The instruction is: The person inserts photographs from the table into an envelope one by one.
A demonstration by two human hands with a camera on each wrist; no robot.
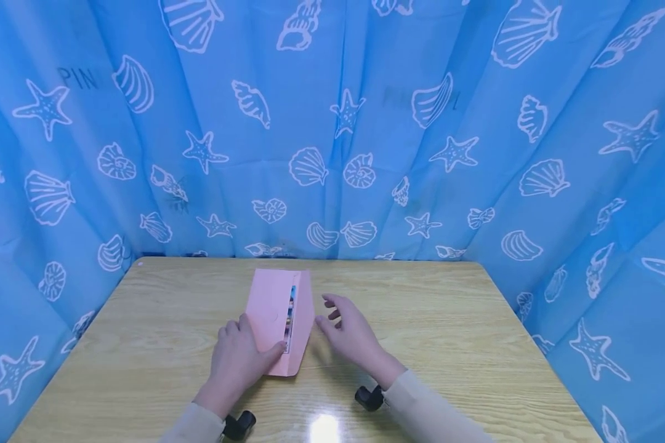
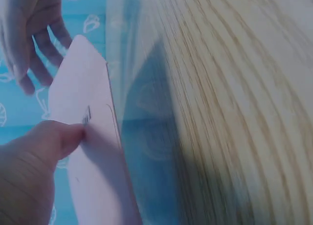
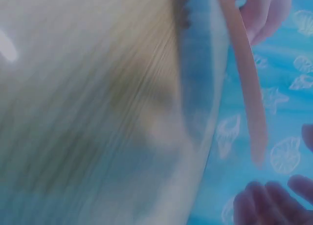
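Note:
A pink envelope (image 1: pixel 267 301) is held over the table, its flap (image 1: pixel 306 320) folded out to the right. Inside its opening a strip of a colourful card (image 1: pixel 290 317) shows; what is printed on it is too small to tell. My left hand (image 1: pixel 235 357) grips the envelope's lower left part, with the thumb (image 2: pixel 68 137) lying across the front by the opening. Just right of the flap, my right hand (image 1: pixel 354 335) is apart from it, fingers loosely bent and nothing in them. The right wrist view shows the envelope (image 3: pixel 249 83) edge-on.
A light wood-grain table (image 1: pixel 421 307) lies under both hands. Blue curtains (image 1: pixel 321 123) with white shells and starfish hang behind it and along both sides. Each wrist carries a small black device (image 1: pixel 369 399). Light glares off the table's near edge.

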